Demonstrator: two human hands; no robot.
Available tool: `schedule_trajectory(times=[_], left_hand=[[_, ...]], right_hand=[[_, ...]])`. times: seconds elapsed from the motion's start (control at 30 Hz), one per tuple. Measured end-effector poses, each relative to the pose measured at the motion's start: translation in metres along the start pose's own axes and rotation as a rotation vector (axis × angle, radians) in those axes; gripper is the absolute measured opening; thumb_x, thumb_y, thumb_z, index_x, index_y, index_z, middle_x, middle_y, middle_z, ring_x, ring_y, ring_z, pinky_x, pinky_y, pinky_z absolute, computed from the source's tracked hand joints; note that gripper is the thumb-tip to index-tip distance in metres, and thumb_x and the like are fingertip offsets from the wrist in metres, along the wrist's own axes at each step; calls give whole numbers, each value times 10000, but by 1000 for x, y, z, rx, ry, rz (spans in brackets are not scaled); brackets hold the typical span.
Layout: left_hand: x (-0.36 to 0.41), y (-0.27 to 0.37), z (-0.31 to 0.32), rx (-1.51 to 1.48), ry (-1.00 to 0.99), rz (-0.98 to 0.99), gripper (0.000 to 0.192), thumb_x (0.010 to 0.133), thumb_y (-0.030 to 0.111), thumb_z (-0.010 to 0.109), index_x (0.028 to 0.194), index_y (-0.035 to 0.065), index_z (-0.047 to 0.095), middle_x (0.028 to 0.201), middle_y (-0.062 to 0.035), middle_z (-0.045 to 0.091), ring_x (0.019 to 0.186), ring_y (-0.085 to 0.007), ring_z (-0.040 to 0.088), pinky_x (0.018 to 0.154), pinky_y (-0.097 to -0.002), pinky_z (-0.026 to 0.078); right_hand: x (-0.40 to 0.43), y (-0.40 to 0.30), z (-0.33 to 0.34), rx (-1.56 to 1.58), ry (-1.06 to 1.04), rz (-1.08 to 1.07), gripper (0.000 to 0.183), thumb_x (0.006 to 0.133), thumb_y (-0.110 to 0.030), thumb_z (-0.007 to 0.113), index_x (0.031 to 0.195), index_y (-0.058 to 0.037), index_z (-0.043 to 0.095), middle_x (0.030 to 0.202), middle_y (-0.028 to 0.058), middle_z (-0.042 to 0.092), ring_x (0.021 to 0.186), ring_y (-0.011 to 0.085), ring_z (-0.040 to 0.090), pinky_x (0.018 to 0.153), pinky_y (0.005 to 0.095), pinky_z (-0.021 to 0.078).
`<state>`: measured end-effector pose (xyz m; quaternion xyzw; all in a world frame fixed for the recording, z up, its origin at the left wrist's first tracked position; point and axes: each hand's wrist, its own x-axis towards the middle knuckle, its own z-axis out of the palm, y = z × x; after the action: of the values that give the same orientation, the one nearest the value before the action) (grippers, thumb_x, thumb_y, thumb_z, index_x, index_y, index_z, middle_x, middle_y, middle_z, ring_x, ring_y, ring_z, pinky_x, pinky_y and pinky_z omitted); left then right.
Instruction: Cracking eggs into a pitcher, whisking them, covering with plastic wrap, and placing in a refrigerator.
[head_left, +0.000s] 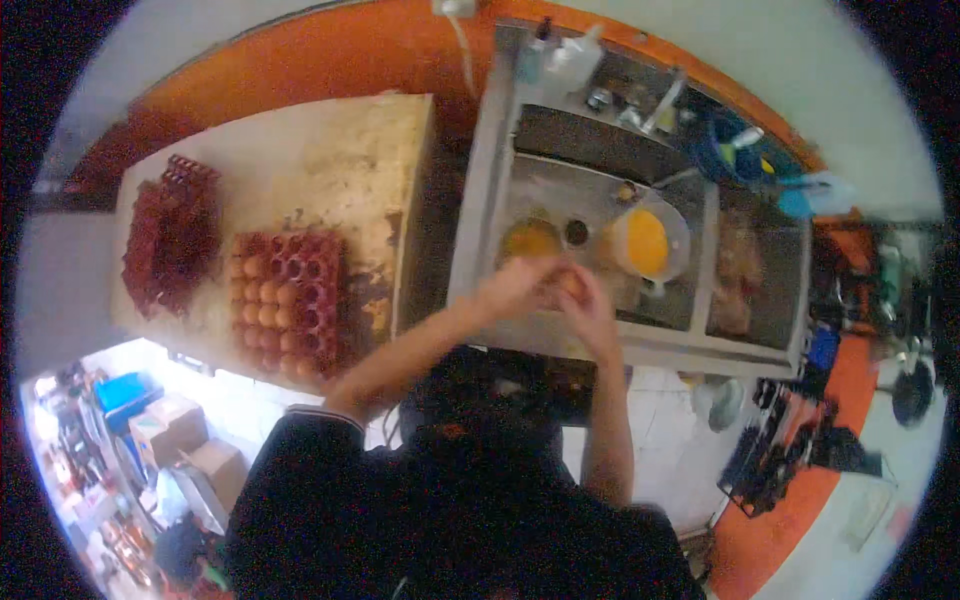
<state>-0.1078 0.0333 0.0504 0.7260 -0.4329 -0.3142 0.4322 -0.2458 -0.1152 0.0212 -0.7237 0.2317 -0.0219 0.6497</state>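
Note:
My left hand (531, 279) and my right hand (592, 304) meet over the near part of a steel sink basin (536, 174). Between their fingers they hold what appears to be a brown egg (571, 283), blurred and partly covered. Just beyond my left hand is a bowl of yellow-orange egg (531, 238), its near side hidden. A translucent pitcher (679, 234) with beaten-looking yellow egg (646, 241) stands farther right in the basin. Left of the sink, a reddish egg tray (330, 259) carries rows of brown eggs (268, 292), with several bare cups on its right side.
Stacked egg trays (169, 244) lie at the far left of the worn table (337, 150). Behind the basin are a faucet (666, 103), bottles (574, 58) and a dark blue container (712, 146). A second basin (739, 262) adjoins on the right. A drain hole (577, 232) shows.

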Motion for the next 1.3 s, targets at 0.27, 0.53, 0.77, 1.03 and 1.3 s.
schedule_trajectory(times=[0.27, 0.53, 0.77, 1.03, 1.3], left_hand=[[-139, -32, -94, 244, 1007, -489, 313, 806, 162, 731, 1068, 20, 639, 1023, -160, 661, 987, -300, 626, 869, -389, 502], [-283, -165, -236, 922, 1252, -1006, 318, 840, 229, 585, 1007, -42, 588, 919, -246, 643, 853, -468, 609, 764, -527, 487], [-274, -115, -231, 758, 1191, -870, 309, 829, 282, 621, 983, 16, 651, 930, -234, 669, 856, -396, 645, 721, -471, 508], [-206, 31, -183, -147, 1226, -650, 292, 879, 246, 688, 1076, 35, 640, 973, -63, 681, 887, -121, 612, 749, -237, 475], [-110, -16, -47, -991, 340, -414, 370, 902, 217, 675, 1144, -43, 570, 1057, -105, 661, 954, -168, 635, 882, -300, 498]], right_hand=[[-169, 22, -58, -327, 199, 340, 646, 930, -282, 628, 1441, 7, 358, 1406, 215, 463, 1265, 298, 484, 1038, 377, 405], [-165, 62, -89, -508, 358, 385, 679, 920, -326, 624, 1457, -19, 341, 1455, 262, 374, 1317, 400, 418, 1014, 464, 431], [-72, -33, -15, -560, 196, -54, 483, 907, -214, 641, 1314, 4, 501, 1287, 211, 547, 1138, 305, 577, 953, 394, 461], [-31, -96, 95, -156, -228, -198, 440, 881, -172, 671, 1265, -5, 538, 1172, 176, 632, 1059, 281, 641, 920, 376, 501], [-25, -88, 95, -256, -160, -355, 620, 842, -229, 714, 1369, -25, 459, 1287, 195, 561, 1181, 345, 553, 999, 410, 449]])
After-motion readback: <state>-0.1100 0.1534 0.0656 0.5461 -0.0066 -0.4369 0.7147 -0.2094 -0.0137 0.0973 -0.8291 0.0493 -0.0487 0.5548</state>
